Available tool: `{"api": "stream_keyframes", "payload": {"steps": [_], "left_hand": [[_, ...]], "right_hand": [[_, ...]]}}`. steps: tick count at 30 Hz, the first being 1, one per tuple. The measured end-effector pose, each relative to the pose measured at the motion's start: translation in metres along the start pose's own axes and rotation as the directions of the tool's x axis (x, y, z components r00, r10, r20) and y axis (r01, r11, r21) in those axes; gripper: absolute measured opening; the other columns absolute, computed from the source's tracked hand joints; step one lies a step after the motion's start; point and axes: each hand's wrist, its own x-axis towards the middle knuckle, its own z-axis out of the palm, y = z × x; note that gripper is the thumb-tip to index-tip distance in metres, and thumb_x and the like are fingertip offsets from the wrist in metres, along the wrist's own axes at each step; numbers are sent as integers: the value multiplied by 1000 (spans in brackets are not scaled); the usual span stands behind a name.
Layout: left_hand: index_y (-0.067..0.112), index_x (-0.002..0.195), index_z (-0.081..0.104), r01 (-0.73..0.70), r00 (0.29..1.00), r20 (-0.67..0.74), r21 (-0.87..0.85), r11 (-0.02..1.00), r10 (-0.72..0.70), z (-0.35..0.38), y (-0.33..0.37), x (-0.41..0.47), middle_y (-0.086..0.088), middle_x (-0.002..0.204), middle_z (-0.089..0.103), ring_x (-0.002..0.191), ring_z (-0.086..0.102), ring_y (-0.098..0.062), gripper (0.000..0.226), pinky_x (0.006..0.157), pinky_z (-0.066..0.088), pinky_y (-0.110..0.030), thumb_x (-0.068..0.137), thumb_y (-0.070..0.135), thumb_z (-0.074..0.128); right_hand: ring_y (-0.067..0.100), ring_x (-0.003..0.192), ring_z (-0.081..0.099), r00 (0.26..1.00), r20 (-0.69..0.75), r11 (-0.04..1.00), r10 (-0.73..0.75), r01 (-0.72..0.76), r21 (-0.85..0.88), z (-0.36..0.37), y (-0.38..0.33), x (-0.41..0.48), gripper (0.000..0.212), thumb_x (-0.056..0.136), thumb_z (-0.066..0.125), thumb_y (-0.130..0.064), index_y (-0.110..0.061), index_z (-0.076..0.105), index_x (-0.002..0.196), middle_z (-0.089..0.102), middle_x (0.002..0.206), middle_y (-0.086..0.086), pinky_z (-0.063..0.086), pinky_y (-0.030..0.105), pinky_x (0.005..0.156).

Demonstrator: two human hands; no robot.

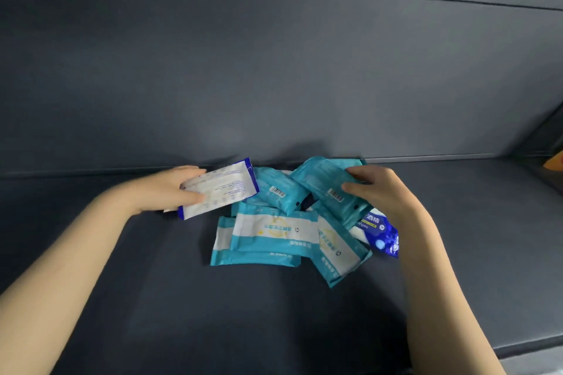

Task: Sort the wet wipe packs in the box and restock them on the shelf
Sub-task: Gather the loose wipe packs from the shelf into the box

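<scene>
Grey shelf [152, 298]: left grip [170, 189] holds white pack [225, 189], right grip [380, 189] teal pack [323, 179]; blue pack [380, 234] reads "酒精".

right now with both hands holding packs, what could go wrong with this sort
1. The dark blue pack lies half hidden under the right hand and teal packs, so it could be missed or sorted in with them.
2. The teal pack held by the right hand overlaps the loose teal pile; lifting it may drag neighbours about.
3. With the left hand holding the white pack, neither of the hands is free to steady the pile.
</scene>
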Motion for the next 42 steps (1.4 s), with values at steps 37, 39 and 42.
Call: {"api": "stream_keyframes", "payload": {"steps": [37,39,42], "left_hand": [[34,111,62,-495,863,-349,-449,744,365,69,122,-130,17,104,70,83,69,0,24,69,58,-29,89,29,70],[38,102,62,-503,864,-306,-480,719,400,99,151,-137,17,101,70,85,70,-4,18,72,58,-32,89,28,69],[44,94,62,-519,853,-252,-496,696,456,149,196,-155,24,93,70,81,69,-1,18,67,55,-28,86,30,69]], "right_hand": [[-8,75,59,733,-655,962,-182,-4,-273,-47,-27,-278,30,90,68,-25,-23,66,120,66,90,-12,42,8,55],[-9,75,59,700,-698,969,-155,-30,-245,-69,-12,-315,29,90,68,-27,-23,66,119,64,88,-17,43,7,56],[-8,74,60,649,-757,981,-74,-89,-172,-96,14,-374,26,91,67,-30,-29,64,117,61,86,-24,44,8,55]]}}
